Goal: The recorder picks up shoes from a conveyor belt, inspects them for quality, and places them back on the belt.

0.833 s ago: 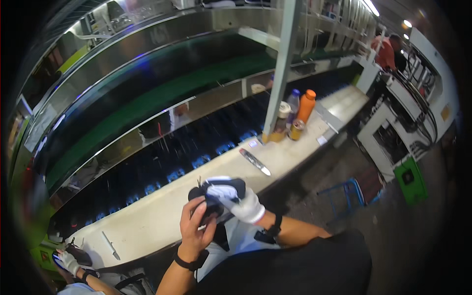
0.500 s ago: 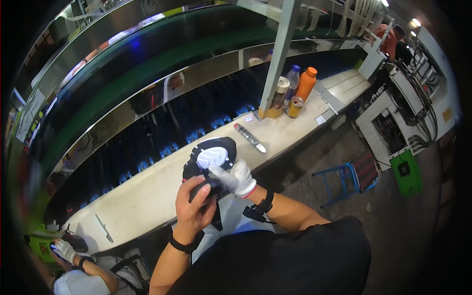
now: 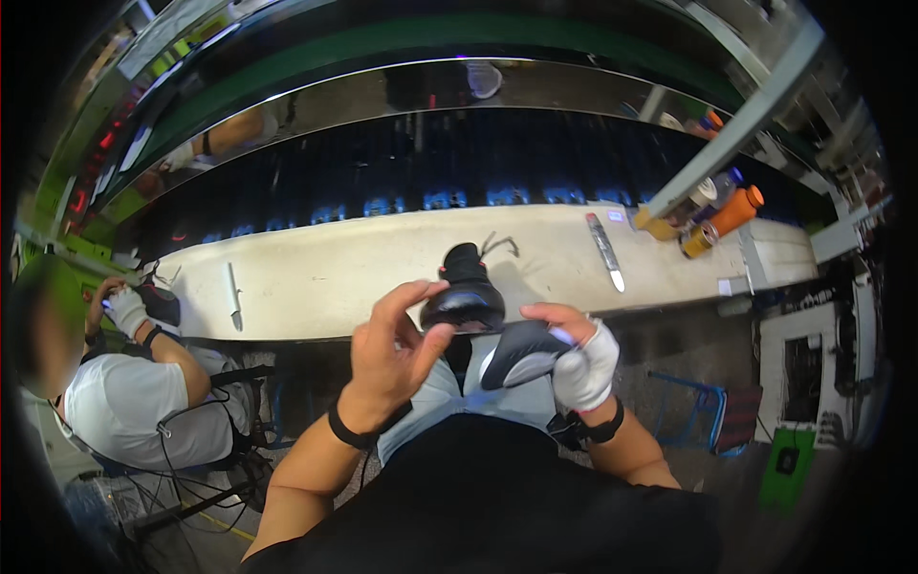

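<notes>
In front of me, at the near edge of the bench, is a black shoe [image 3: 464,298] with its rounded end toward me and dark laces trailing behind it. My bare left hand [image 3: 392,344] grips that rounded end from the left, thumb low and forefinger above. My right hand [image 3: 583,364], in a white glove with bare fingertips showing, holds a dark grey and white shoe sole [image 3: 524,355] tilted over my lap. The sole is apart from the shoe, just to its lower right.
On the bench [image 3: 354,268] lie a silver marker pen [image 3: 604,251] and a white pen-like tool [image 3: 233,297]. An orange bottle [image 3: 736,212] and a can [image 3: 700,239] stand by a post. A co-worker [image 3: 143,392] sits at left; a stool [image 3: 712,411] is at right.
My view has swung to the right. The pale ridged sole face has turned out of sight. My right hand has moved apart from my left, with the sole in it.
</notes>
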A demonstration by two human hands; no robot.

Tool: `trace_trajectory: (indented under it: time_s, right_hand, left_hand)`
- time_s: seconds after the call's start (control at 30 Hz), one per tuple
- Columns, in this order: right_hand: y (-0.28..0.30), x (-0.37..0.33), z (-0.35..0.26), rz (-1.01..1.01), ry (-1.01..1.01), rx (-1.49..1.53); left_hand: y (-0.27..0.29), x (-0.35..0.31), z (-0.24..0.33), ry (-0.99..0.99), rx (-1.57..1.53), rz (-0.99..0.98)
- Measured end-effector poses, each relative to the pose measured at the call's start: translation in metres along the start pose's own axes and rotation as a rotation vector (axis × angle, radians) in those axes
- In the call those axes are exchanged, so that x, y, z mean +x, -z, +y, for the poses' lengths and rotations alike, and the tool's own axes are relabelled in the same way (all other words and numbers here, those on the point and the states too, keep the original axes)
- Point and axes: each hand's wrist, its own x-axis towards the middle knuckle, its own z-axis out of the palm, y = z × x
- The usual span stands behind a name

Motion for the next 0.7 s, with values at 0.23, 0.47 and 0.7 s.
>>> trace_trajectory:
  time_s: [0.23, 0.47, 0.7]
  right_hand:
    - [-0.040, -0.002, 0.018, -0.043, 0.003, -0.098]
    - [-0.040, -0.001, 0.029, -0.057, 0.147, -0.113]
    - [-0.041, -0.004, 0.023, -0.085, 0.128, -0.183]
  left_hand:
    - [0.002, -0.023, -0.018, -0.181, -0.076, -0.047]
    - [0.003, -0.023, -0.021, -0.258, 0.062, -0.024]
    - [0.005, -0.029, -0.028, -0.297, 0.047, 0.011]
